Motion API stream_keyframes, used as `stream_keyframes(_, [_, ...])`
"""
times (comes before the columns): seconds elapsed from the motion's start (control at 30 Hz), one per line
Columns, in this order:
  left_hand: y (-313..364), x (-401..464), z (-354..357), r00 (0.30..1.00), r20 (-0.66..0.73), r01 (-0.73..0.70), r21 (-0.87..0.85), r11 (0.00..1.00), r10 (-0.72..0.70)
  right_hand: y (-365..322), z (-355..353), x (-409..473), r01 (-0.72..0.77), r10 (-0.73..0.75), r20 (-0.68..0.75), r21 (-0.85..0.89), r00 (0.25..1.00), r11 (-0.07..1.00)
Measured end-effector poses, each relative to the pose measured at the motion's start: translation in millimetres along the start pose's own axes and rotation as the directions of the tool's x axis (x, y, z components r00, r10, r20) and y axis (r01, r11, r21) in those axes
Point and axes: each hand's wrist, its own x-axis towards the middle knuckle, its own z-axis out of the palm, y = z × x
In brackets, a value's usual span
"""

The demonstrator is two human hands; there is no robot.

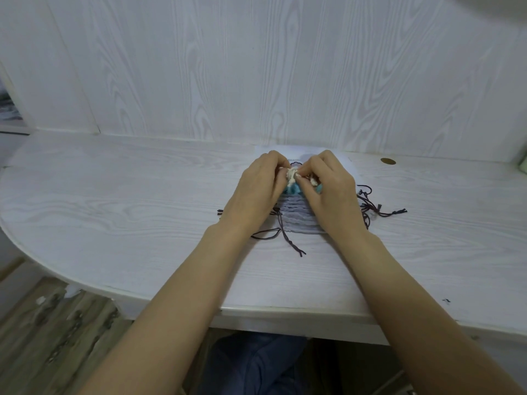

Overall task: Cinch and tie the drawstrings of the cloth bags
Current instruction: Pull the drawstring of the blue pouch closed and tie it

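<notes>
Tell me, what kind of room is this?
Probably a room in a home, at a desk used for craft work. A white wood-grain desk stands against a matching panelled wall, with a cable hole in its top and worn wooden floor below. Both hands work on a cloth bag.

on a white wood-grain table (128, 201) lies a stack of grey cloth bags (296, 220), dark purple drawstrings (373, 210) trailing out at both sides. the left hand (256, 195) and right hand (330, 192) meet over the stack's far end, fingers curled, pinching a cream cord bunch (291, 175) above turquoise fabric (292, 189). a white paper sheet (346, 162) lies beneath.
</notes>
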Motion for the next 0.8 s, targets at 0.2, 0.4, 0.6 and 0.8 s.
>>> stream_keyframes(0.2, [-5,0,-3,1.000,-0.018,-0.023,0.058,0.998,0.024,4,-4,-1,-0.046,0.045,0.030,0.038,0.999,0.998])
stream_keyframes(0.4, [-12,-1,-6,0.999,-0.032,0.006,0.117,0.993,-0.003,11,-9,-3,-0.120,0.118,0.058,0.028,0.991,0.992])
stream_keyframes(0.6, [-11,-1,-8,0.998,-0.007,0.061,0.170,0.984,-0.061,10,-9,-4,-0.230,0.227,0.056,0.046,0.972,0.972])
stream_keyframes(0.8, [-7,-1,-8,0.994,-0.009,0.107,0.196,0.975,-0.107,9,-9,-4,-0.234,0.233,0.045,0.016,0.971,0.972])
